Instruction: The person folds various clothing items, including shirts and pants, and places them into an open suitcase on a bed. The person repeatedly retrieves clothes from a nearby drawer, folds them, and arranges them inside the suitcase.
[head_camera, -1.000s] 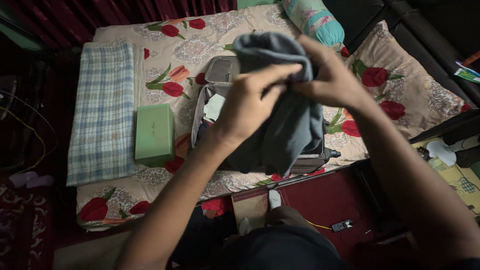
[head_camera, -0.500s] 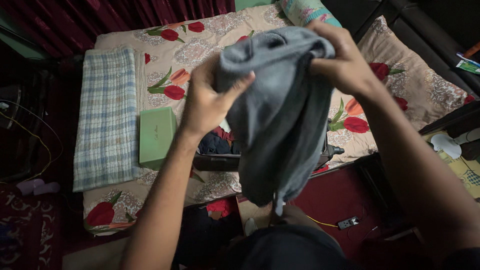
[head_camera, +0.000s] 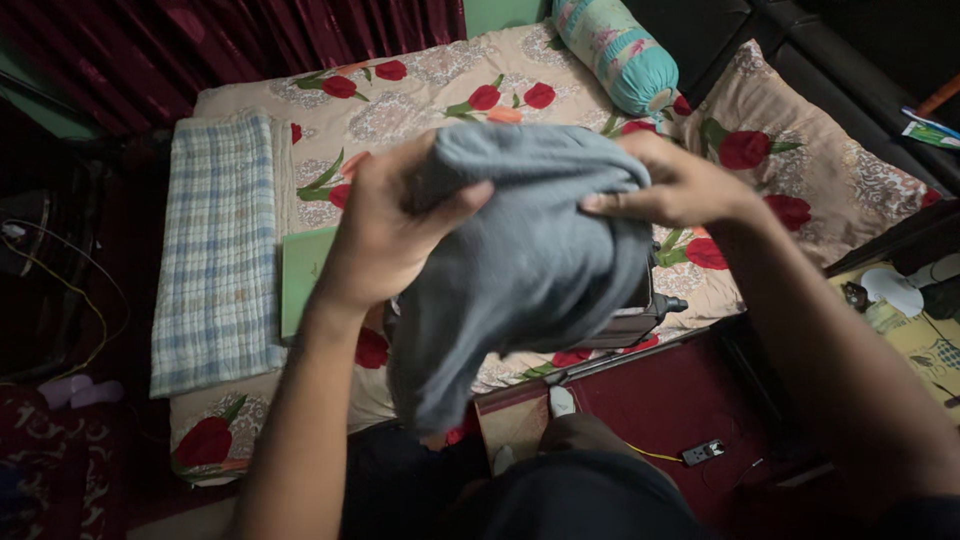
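Left hand (head_camera: 385, 235): I grip the grey cloth's (head_camera: 525, 270) left side.
Right hand (head_camera: 675, 185): I pinch its right top edge.
Cloth: hangs between my hands, above the suitcase (head_camera: 640, 320) on the bed (head_camera: 400, 100).
Box (head_camera: 300, 275): green, left of cloth.

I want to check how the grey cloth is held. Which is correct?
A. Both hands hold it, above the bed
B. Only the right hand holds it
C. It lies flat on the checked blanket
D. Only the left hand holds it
A: the left hand and the right hand both grip the grey cloth, which hangs above the floral bed.
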